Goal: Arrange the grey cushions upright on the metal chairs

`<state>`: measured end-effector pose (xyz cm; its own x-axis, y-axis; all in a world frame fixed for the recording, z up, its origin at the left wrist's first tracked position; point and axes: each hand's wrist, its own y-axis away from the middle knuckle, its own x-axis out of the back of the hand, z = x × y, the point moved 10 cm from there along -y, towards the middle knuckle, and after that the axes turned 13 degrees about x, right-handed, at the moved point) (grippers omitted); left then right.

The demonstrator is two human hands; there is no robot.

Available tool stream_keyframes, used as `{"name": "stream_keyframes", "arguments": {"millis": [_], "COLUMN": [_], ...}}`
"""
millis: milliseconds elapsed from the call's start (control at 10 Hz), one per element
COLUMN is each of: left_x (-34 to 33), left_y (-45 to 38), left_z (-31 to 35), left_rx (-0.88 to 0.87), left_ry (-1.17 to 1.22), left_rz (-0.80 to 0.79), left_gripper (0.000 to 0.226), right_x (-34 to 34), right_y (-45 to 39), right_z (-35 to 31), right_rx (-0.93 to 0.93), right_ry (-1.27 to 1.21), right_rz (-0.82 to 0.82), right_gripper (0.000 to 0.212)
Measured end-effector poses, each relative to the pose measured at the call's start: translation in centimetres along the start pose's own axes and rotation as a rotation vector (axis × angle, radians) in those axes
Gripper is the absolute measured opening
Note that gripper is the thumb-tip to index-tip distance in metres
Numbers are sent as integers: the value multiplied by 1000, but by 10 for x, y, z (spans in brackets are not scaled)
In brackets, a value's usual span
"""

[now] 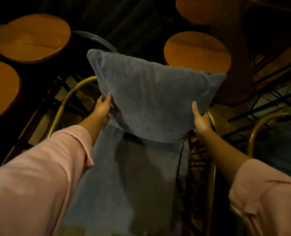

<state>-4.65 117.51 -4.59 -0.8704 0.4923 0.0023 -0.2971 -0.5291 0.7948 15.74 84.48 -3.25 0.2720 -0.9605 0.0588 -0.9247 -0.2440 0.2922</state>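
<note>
A grey square cushion (151, 96) stands upright at the back of a metal chair (63, 106) with a brass-coloured curved frame. My left hand (103, 109) grips its lower left edge and my right hand (201, 119) grips its lower right edge. The cushion's bottom rests on the chair's grey seat pad (132, 181), which runs toward me between my pink sleeves. The chair's backrest is mostly hidden behind the cushion.
Round wooden tabletops stand at the left (32, 38), far left (1, 89), right of the cushion (197, 51) and top right (195, 11). A second brass-framed chair (260, 126) with grey padding stands at the right. Dark floor and black table legs surround them.
</note>
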Motion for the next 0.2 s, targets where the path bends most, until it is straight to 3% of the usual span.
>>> {"name": "stream_keyframes", "arguments": {"millis": [100,200], "left_x": [10,23], "left_y": [27,58], "left_z": [-12,-48], "left_rx": [-61,-39], "left_ry": [-147,-283], "left_rz": [43,79], "left_gripper": [60,58], "right_x": [6,11], "right_y": [22,53], "right_z": [16,41], "right_rx": [-95,-236], "right_ry": [74,185], "right_rz": [-28,-67], "right_gripper": [99,91]}}
